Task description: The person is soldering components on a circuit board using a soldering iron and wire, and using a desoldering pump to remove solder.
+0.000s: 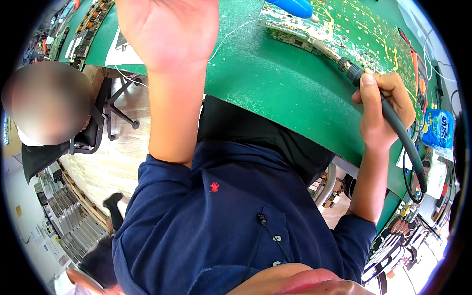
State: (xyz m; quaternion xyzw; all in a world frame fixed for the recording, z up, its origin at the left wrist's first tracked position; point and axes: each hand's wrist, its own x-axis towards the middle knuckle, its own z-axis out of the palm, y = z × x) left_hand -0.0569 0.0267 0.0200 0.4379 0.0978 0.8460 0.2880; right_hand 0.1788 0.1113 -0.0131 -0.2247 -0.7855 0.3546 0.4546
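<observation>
My right hand [386,101] is closed around the black handle of a soldering iron [353,73]. The iron's metal end points up and left, at the near edge of a green circuit board [366,29] lying on the bench. Above that edge a blue tool with a pale narrow nozzle [295,7], like a solder sucker, comes in from the top; its rear is out of view. My left hand [169,29] is raised at the top, palm and wrist showing. Its fingers are cut off by the frame, so what they do is hidden.
The green bench mat [275,83] has a thin white wire [231,33] and a white sheet [129,55] on it. Right of the board are a blue packet [439,129] and cables. At left, another person sits on a black office chair [101,105]; more boards [91,27] lie beyond.
</observation>
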